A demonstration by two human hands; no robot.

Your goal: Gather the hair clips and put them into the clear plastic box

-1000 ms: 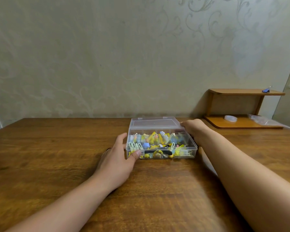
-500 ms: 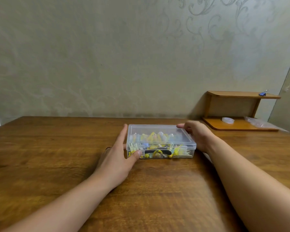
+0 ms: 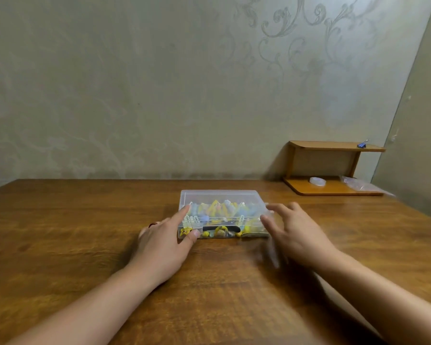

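The clear plastic box [image 3: 222, 197] sits in the middle of the wooden table [image 3: 60, 232] with its lid down. Several yellow, blue and pale hair clips [image 3: 218, 210] show through its walls. My left hand [image 3: 164, 237] rests against the box's left end, index finger along the lid edge and thumb on the front left corner. My right hand [image 3: 294, 232] is at the box's right end, blurred, fingers spread and relaxed, thumb near the front right corner; whether it touches the box I cannot tell.
A small wooden shelf [image 3: 334, 168] stands at the back right against the wall. On it lie a blue binder clip [image 3: 363, 144], a clear tape roll [image 3: 317, 181] and a plastic bag [image 3: 358, 185].
The lid, raised a second ago, is now down on the box. My right hand came from the back right corner forward to the right end. My left hand stayed put.
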